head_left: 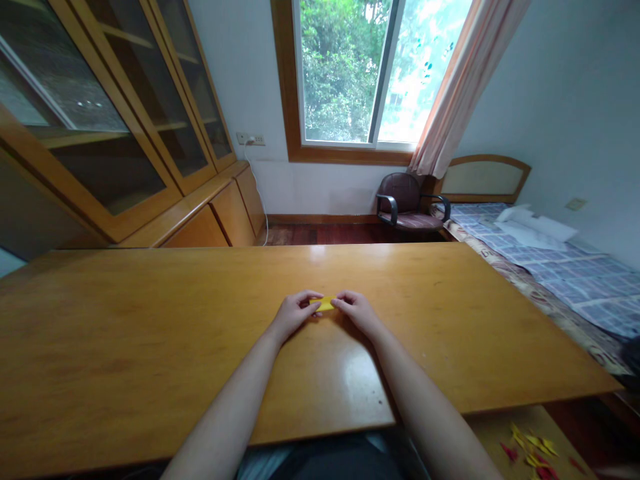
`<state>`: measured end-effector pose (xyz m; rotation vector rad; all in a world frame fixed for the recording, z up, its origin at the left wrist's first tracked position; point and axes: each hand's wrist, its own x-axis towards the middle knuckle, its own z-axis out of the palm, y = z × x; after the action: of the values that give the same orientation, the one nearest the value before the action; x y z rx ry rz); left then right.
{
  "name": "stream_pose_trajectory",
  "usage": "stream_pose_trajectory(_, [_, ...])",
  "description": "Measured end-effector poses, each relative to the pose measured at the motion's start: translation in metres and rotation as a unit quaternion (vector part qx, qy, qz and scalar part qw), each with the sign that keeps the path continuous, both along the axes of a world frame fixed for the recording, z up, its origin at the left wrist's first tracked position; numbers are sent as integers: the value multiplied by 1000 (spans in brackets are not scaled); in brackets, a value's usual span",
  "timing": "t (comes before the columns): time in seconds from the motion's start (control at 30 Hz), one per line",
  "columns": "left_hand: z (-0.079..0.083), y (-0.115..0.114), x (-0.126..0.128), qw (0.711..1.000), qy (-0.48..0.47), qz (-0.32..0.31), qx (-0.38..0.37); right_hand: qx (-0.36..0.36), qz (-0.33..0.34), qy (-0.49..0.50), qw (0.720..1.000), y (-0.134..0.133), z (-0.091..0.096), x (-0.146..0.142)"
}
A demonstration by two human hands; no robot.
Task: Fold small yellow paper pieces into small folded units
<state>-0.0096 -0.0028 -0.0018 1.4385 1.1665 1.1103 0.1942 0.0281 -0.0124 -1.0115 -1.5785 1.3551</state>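
A small yellow piece of paper [325, 303] lies on the wooden table [150, 333], near its middle. My left hand [295, 312] pinches its left end with curled fingers. My right hand [356, 311] pinches the right end the same way. Both hands rest on the tabletop, and most of the paper is hidden between the fingertips.
A tall wooden cabinet with glass doors [115, 133] stands at the left. A dark armchair [407, 203] sits under the window [370, 73]. A bed [555, 260] runs along the right. Several red and yellow paper pieces [533, 453] lie on a lower surface at bottom right.
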Motion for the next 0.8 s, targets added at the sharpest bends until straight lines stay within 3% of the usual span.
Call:
stream_pose_trajectory(0.47, [1,-1,0,1000,-8,-3,-3,20,-9,-20,1000,0,-2,0])
stream_pose_trajectory(0.8, [0,-1,1,1000,-5,-16,-2,101,-29,-44,993,2,-1,-1])
